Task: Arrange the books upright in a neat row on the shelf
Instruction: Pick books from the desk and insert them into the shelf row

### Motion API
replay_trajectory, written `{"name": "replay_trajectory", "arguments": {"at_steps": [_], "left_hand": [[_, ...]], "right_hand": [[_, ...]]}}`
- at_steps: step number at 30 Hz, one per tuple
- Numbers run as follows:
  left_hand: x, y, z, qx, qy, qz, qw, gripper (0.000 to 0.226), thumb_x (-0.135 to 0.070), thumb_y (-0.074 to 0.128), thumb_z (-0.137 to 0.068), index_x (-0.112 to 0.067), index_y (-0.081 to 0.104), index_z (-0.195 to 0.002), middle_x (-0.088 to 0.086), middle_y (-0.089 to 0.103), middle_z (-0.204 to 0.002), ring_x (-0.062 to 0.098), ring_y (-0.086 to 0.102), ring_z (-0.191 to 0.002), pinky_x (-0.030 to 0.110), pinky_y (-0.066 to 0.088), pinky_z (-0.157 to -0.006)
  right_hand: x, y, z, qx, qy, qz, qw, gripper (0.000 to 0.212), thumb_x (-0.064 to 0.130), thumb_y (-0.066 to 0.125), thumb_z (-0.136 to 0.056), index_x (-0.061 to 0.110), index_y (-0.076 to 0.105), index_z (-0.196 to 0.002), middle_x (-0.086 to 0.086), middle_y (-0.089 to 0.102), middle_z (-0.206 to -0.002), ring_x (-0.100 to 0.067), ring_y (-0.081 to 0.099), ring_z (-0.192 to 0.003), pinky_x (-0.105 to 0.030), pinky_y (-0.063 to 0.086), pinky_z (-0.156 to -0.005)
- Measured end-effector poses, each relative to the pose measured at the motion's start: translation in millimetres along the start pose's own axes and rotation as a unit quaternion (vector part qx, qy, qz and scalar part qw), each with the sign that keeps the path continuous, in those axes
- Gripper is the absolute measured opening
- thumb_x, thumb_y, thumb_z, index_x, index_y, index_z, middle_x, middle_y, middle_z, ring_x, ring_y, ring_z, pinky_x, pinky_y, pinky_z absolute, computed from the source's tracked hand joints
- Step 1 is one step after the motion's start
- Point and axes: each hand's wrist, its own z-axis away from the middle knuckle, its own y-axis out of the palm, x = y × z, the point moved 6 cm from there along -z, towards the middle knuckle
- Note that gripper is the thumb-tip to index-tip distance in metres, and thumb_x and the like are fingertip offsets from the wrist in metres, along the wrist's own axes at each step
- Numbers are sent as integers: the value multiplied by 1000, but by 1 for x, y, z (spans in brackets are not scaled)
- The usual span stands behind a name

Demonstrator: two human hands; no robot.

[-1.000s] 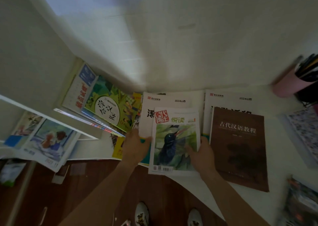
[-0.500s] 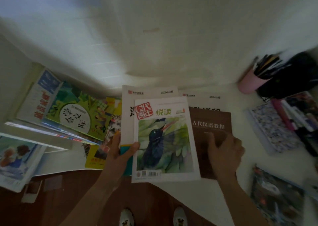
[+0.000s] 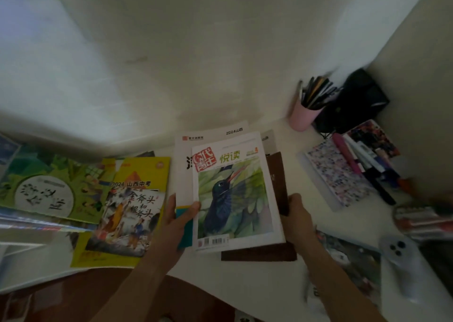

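Note:
A magazine with a dark bird on its cover (image 3: 232, 194) tops a small stack on the white desk (image 3: 269, 285). Under it lie a white workbook (image 3: 186, 155) and a brown book (image 3: 277, 174), whose edge shows at the right and along the bottom. My left hand (image 3: 176, 221) grips the stack's left side, thumb on the bird cover. My right hand (image 3: 297, 214) holds the right edge at the brown book. To the left lie a yellow exam book (image 3: 144, 172), a picture book on it (image 3: 130, 221), and a green book (image 3: 49, 189).
A pink pen cup (image 3: 304, 113) and a dark object (image 3: 360, 101) stand at the back right corner. A patterned notebook (image 3: 338, 172) with pens, another magazine (image 3: 350, 255) and a grey controller (image 3: 402, 255) lie at the right. White shelf boards (image 3: 29, 228) cross the left. The wall is close behind.
My right hand slid the brown book left, under the bird magazine and white workbook. The stack now sits gathered between both hands. The camera view swung right.

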Motion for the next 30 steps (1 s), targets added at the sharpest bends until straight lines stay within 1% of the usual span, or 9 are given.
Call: {"name": "replay_trajectory", "arguments": {"at_steps": [6, 10, 12, 16, 20, 22, 26, 28, 30], "left_hand": [[20, 59, -30, 5, -33, 18, 999, 36, -9, 71, -94, -38, 60, -112, 3, 79, -101, 26, 76, -88, 37, 62, -65], [36, 77, -43, 1, -32, -33, 999, 35, -14, 73, -93, -27, 61, -124, 7, 78, -105, 22, 76, -84, 34, 60, -62], [40, 85, -46, 8, -15, -75, 997, 33, -16, 72, -95, -24, 60, -125, 6, 76, -106, 16, 76, -80, 29, 59, -61], [42, 95, -53, -3, 48, -216, 975, 35, -21, 70, -97, -22, 53, -128, 6, 72, -113, 13, 74, -84, 30, 61, -69], [40, 101, -47, -50, 86, -309, 946, 39, -24, 68, -99, -16, 48, -132, 3, 66, -112, 14, 64, -83, 12, 51, -55], [39, 102, -41, -72, 95, -342, 932, 38, -24, 67, -99, -12, 48, -130, 1, 64, -110, 16, 62, -83, 12, 48, -52], [39, 99, -36, -118, 132, -477, 861, 40, -35, 70, -96, -4, 57, -117, 10, 63, -109, 30, 63, -97, 33, 50, -74], [39, 95, -35, -150, 134, -537, 819, 46, -41, 75, -90, -4, 60, -112, 15, 56, -108, 35, 56, -102, 38, 45, -83], [36, 89, -32, -164, 144, -535, 816, 57, -43, 82, -83, -6, 59, -121, 16, 54, -114, 35, 52, -107, 40, 44, -89]], "right_hand": [[-23, -33, 5, -20, -23, 96, 995, 33, 22, 63, -97, 10, 56, -128, -18, 69, -117, -40, 64, -108, -36, 45, -75], [-28, -51, 12, -3, -1, 93, 996, 27, 32, 62, -99, 13, 60, -119, -17, 68, -116, -34, 62, -97, -36, 43, -72], [-26, -72, 15, -15, -4, 94, 995, 33, 38, 65, -97, 14, 63, -119, -17, 68, -119, -34, 62, -101, -39, 47, -79], [-18, -127, 27, -57, 0, 131, 990, 67, 50, 67, -93, 14, 50, -147, -12, 56, -146, -35, 54, -129, -46, 42, -107], [1, -175, 46, -107, -48, 125, 985, 58, 52, 63, -89, 16, 62, -134, -12, 68, -126, -38, 63, -111, -48, 49, -93], [6, -196, 55, -151, -76, 94, 981, 45, 44, 64, -93, 15, 66, -127, -14, 70, -119, -39, 64, -105, -48, 49, -89], [8, -217, 65, -198, -97, -60, 973, 32, 42, 69, -91, 23, 69, -117, -6, 70, -104, -32, 66, -100, -51, 52, -93], [12, -205, 57, -166, -103, -131, 972, 28, 39, 70, -92, 28, 68, -117, 3, 71, -103, -23, 69, -95, -43, 55, -89], [12, -177, 40, -95, -86, -224, 966, 25, 30, 72, -91, 30, 70, -116, 9, 74, -103, -12, 73, -89, -32, 60, -79]]}}
